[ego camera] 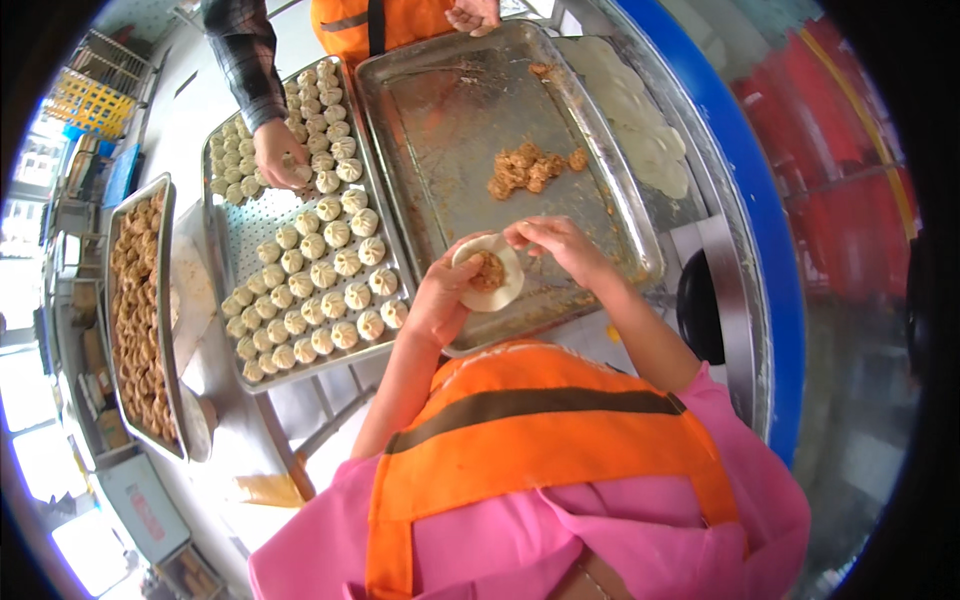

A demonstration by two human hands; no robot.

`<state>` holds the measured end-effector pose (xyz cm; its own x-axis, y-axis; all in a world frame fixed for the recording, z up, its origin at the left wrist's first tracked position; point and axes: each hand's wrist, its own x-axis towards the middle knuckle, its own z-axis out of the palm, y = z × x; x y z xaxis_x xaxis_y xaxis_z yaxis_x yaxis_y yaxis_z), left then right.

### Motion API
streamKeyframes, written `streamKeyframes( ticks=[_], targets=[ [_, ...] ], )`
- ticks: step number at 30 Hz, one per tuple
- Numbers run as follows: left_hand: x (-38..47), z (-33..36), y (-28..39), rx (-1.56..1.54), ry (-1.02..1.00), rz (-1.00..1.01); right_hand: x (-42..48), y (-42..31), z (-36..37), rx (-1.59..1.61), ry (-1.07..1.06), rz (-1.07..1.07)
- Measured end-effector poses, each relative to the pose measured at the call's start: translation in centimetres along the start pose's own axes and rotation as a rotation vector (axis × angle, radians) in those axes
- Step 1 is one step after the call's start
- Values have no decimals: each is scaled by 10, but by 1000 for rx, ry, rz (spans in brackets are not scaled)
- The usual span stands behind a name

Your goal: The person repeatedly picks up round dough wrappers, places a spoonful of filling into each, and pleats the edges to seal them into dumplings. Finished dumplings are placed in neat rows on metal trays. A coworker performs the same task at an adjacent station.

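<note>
My left hand holds a round dough wrapper, its thumb resting on the ball of meat filling at the wrapper's middle. At the wrapper's upper right edge is my right hand, its fingers bent; whether they pinch the dough is not clear. Beyond my hands, clumps of meat filling lie in a large metal tray. Flat dough wrappers overlap to the right of that tray. On the left, a perforated tray carries rows of pleated buns.
Across the table a co-worker in an orange apron reaches a hand over the buns; their other hand is above the metal tray. A further tray of brown filling balls stands far left. A blue edge curves along the right.
</note>
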<state>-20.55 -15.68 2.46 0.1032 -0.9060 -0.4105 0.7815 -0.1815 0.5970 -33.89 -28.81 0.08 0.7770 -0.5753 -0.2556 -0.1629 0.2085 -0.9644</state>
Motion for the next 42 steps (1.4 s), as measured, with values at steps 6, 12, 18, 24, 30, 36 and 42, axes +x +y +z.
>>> streamKeyframes(
  ticks=[6, 12, 18, 24, 30, 36, 42],
  targets=[
    [6, 5, -5, 53, 21, 72, 1, -25, 12, -257, 8, -142],
    [7, 2, -4, 122, 39, -1, -8, -34, 17, -481, 92, -424],
    [4, 17, 0, 186, 49, 29, -11, -38, 16, -365, 4, -269],
    [4, 13, -3, 352, 14, -24, -12, -39, 8, -235, -118, -73],
    [2, 12, -5, 430, -32, -37, -18, -41, 9, -198, -124, -31],
    [-6, 23, 0, 209, -23, -14, -21, -37, 6, -446, 5, -438],
    [-4, 17, -5, 308, -17, 8, -27, -46, 11, -283, -78, -202]
  ],
)
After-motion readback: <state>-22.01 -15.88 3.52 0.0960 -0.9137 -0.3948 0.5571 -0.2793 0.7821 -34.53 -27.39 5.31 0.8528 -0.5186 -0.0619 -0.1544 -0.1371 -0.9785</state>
